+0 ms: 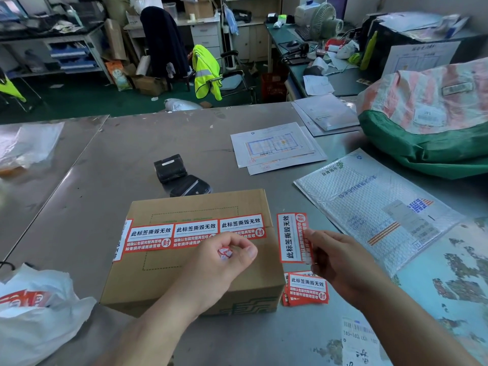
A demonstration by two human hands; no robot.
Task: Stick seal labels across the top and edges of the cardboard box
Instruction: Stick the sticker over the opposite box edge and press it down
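Box (195, 281) is sitting by the bench's (118, 167) front edge. Right hand (335, 256) is pinching a fresh label (290, 237) by its rim, likely sparing the glue; left hand (221, 256) is clutching a crumpled scrap (224, 252).

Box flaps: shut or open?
Shut. The cardboard box flaps lie flat; three seal labels run across the top seam.
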